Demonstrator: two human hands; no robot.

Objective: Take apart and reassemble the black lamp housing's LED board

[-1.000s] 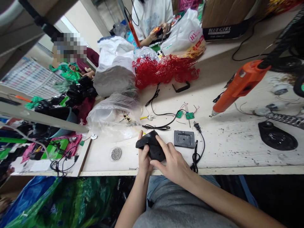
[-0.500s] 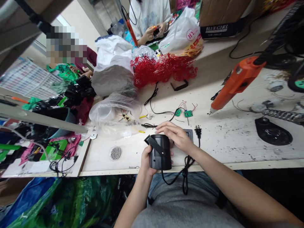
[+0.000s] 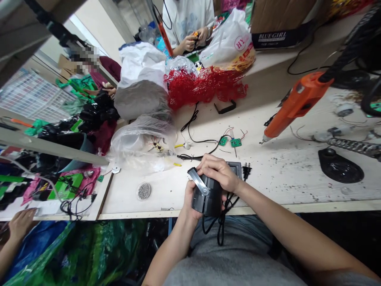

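A black plastic housing [image 3: 208, 198] with a bracket on its top is held over the table's front edge. My left hand [image 3: 190, 198] grips it from below and the left. My right hand [image 3: 218, 172] closes over its top. A black power cord [image 3: 222, 222] hangs from it toward my lap, its plug [image 3: 246, 170] resting on the table. A black square cover plate [image 3: 236, 167] lies just behind my right hand, partly hidden.
An orange glue gun [image 3: 293, 105] rests at the right. Two small green circuit boards [image 3: 230, 142], a clear plastic bag [image 3: 143, 139], a dish of screws [image 3: 144, 191], red netting [image 3: 205, 85] and a black oval base [image 3: 339, 167] lie around. Other people work at the far side and left.
I lifted the black housing off the table and turned it upright near the edge. My right hand moved from its side onto its top. The cord now hangs down.
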